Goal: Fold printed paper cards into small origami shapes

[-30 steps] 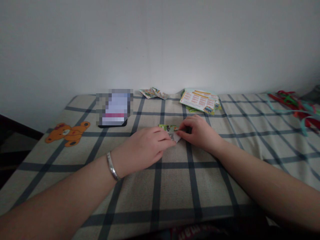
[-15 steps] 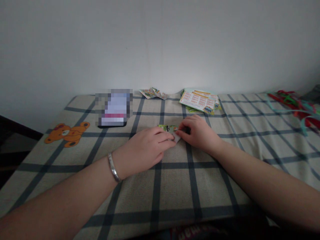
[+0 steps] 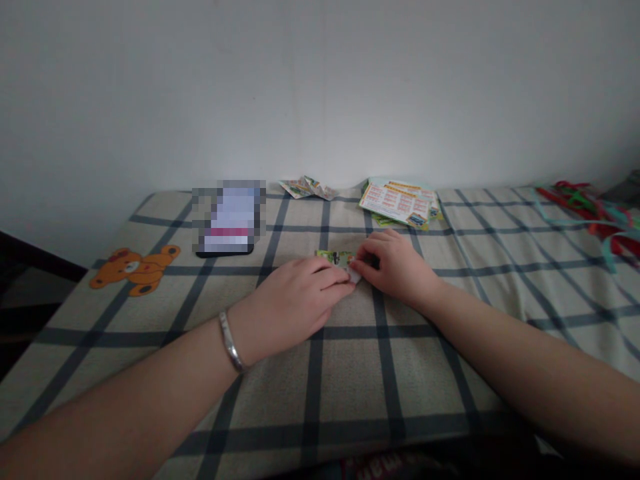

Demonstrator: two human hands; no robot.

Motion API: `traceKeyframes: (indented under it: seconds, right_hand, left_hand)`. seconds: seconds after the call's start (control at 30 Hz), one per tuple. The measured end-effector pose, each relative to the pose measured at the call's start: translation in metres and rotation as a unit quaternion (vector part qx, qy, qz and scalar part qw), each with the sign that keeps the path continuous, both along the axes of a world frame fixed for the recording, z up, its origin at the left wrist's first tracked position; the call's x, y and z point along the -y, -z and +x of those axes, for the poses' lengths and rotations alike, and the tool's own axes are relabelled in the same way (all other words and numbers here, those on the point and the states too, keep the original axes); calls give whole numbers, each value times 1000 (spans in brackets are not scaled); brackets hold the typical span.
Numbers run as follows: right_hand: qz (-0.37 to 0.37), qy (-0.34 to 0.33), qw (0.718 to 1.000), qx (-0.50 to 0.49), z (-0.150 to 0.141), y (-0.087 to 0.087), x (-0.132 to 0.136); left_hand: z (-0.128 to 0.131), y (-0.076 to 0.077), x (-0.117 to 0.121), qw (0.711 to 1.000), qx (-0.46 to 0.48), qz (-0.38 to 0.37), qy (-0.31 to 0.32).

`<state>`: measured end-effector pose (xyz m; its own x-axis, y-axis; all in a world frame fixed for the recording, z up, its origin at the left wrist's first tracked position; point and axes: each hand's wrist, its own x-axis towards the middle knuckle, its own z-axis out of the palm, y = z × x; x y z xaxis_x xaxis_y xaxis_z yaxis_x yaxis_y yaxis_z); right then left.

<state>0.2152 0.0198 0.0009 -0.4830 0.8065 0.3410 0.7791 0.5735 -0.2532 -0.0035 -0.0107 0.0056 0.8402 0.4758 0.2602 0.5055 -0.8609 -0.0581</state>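
Note:
A small piece of printed paper (image 3: 339,256), green and white with a pale folded corner, lies on the checked cloth between my hands. My left hand (image 3: 295,293), with a silver bangle at the wrist, presses on its left and near part with the fingers together. At the right end of the paper, my right hand (image 3: 395,265) pinches the edge between thumb and curled forefinger. Most of the paper is hidden under my fingers, so I cannot make out its full shape.
Behind my right hand lies a stack of printed cards (image 3: 397,201). Folded paper pieces (image 3: 306,187) rest against the wall. A phone (image 3: 229,220) and an orange bear cutout (image 3: 134,269) are on the left. Red and green ribbons (image 3: 587,207) lie at the far right.
My left hand has shifted very slightly to the right and down on the paper, and the pale corner shows less. My right hand keeps its pinch almost unmoved.

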Motion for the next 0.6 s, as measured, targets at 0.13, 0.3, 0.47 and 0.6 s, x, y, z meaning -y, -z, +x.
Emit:
traceKeyframes:
  seconds: [0.13, 0.3, 0.47, 0.6]
  right_hand:
    - [-7, 10, 1000, -13, 1, -1, -1]
    - [-37, -40, 998, -5, 13, -10, 2]
    - [-47, -113, 991, 48, 23, -20, 7]
    - [-24, -108, 991, 80, 24, -21, 9]
  left_hand:
    - [2, -1, 4, 1000, -4, -1, -10]
    - [5, -5, 5, 1000, -5, 0, -7]
    - [5, -7, 5, 1000, -12, 0, -7]
    - [6, -7, 5, 1000, -12, -8, -18]
